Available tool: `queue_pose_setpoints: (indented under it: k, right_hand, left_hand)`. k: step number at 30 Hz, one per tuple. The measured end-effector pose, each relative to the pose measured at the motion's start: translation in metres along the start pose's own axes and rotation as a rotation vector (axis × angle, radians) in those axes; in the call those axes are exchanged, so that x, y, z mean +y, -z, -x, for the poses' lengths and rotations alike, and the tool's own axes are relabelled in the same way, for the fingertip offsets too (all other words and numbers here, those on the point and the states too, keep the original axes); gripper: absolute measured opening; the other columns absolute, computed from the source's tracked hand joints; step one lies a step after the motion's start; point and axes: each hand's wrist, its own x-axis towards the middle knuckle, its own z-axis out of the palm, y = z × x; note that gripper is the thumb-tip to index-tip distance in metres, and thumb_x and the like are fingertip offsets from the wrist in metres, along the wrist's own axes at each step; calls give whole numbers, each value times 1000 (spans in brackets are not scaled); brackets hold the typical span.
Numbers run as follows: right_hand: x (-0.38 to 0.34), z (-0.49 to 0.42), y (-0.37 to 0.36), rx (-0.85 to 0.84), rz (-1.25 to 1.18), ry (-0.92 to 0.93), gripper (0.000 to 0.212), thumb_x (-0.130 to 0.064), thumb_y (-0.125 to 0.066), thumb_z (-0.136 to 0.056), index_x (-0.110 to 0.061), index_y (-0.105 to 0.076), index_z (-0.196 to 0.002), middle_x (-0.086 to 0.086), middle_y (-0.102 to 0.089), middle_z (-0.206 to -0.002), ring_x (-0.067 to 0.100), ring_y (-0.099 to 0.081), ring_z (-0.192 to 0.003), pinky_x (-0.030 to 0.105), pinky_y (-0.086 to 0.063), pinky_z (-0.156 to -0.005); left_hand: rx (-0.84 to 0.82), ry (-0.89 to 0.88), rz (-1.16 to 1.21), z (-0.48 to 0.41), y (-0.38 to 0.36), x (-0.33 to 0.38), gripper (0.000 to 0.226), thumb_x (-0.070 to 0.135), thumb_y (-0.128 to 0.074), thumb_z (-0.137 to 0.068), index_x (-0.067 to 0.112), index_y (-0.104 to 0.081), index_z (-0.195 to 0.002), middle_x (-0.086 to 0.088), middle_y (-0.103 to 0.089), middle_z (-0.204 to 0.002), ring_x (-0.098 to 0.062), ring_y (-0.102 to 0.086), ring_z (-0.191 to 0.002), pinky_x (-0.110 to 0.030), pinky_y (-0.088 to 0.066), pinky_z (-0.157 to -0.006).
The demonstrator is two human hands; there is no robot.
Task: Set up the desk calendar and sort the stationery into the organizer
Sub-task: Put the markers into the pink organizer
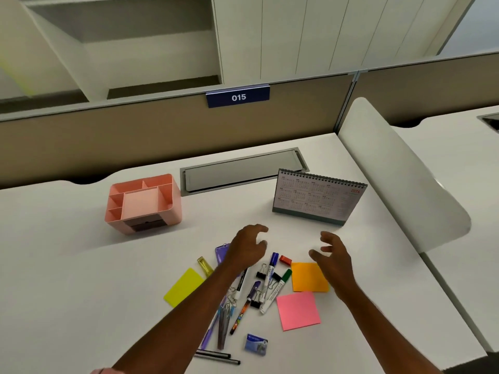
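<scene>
A: What's on the table (81, 265)?
B: The calendar (316, 198) stands upright at right, facing the person, likely for reading; the organizer (143, 203) waits empty at left
A: Each grip?
B: Empty: left hand (247, 247) and right hand (333, 255) hover loosely curled above the pens (270, 273), probably choosing

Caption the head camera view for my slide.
Left hand and right hand hover open above scattered stationery; desk calendar stands upright, pink organizer at left.

you're facing a white desk (67, 265) with a grey cable hatch (243, 171) set flush near its back edge. behind it stands a tan partition (108, 141) carrying a blue sign (238, 97) reading 015, with open shelving (121, 22) beyond. on your right, a white rounded divider (399, 168) separates a neighbouring desk (464, 157).
</scene>
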Motion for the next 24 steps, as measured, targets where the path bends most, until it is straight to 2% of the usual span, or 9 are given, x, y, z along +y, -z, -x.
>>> queue_pose_setpoints:
  k: [2, 5, 9, 11, 15, 20, 24]
  right_hand:
    - [-2, 17, -12, -52, 55, 33, 57, -15, -81, -85, -22, -55, -136, -5, -60, -126, 18, -63, -104, 25, -48, -78]
    - [3, 40, -27, -134, 188, 101, 49, -18, -81, -85, -24, -60, -129, -6, -59, -122, 18, -62, -103, 28, -51, -84]
    - [20, 58, -39, -232, 500, 317, 44, -13, -75, -86, -30, -64, -124, -5, -60, -126, 20, -58, -116, 31, -51, -92]
    - [20, 59, -43, -249, 687, 428, 45, -12, -76, -83, -29, -66, -123, -3, -61, -127, 21, -59, -113, 32, -54, -85]
    - [19, 54, -50, -272, 958, 592, 42, -6, -75, -75, -29, -69, -110, 1, -63, -113, 25, -63, -97, 35, -54, -65]
    - [6, 46, -46, -329, 1038, 617, 31, -9, -76, -79, -32, -69, -99, -3, -63, -107, 19, -60, -94, 31, -52, -66]
    - [-12, 43, -36, -471, 929, 547, 29, -9, -71, -86, -33, -71, -102, -12, -66, -101, 10, -61, -93, 28, -55, -76]
  left_hand:
    - [36, -3, -40, 18, -6, -3, 35, 22, -66, -94, 27, -65, -129, 3, -61, -134, -19, -59, -121, -36, -50, -101]
    - [66, 12, -105, 46, -17, -5, 30, 30, -65, -95, 29, -64, -125, 5, -58, -126, -18, -61, -111, -35, -53, -89]
    - [58, 31, -195, 76, -41, -8, 28, 33, -66, -94, 26, -65, -120, 1, -60, -121, -20, -62, -111, -35, -53, -85]
    - [39, 50, -230, 86, -50, -13, 29, 35, -65, -94, 26, -63, -122, 1, -59, -124, -20, -61, -114, -36, -53, -88]
    - [24, 40, -260, 98, -62, -21, 31, 32, -65, -96, 25, -61, -125, 2, -58, -126, -19, -58, -118, -33, -51, -92]
    - [50, 29, -225, 105, -65, -26, 33, 29, -68, -96, 25, -63, -128, 4, -59, -130, -16, -59, -118, -30, -50, -94]
    - [49, 41, -158, 106, -65, -32, 34, 29, -72, -94, 24, -66, -127, 4, -61, -129, -14, -61, -117, -29, -52, -96]
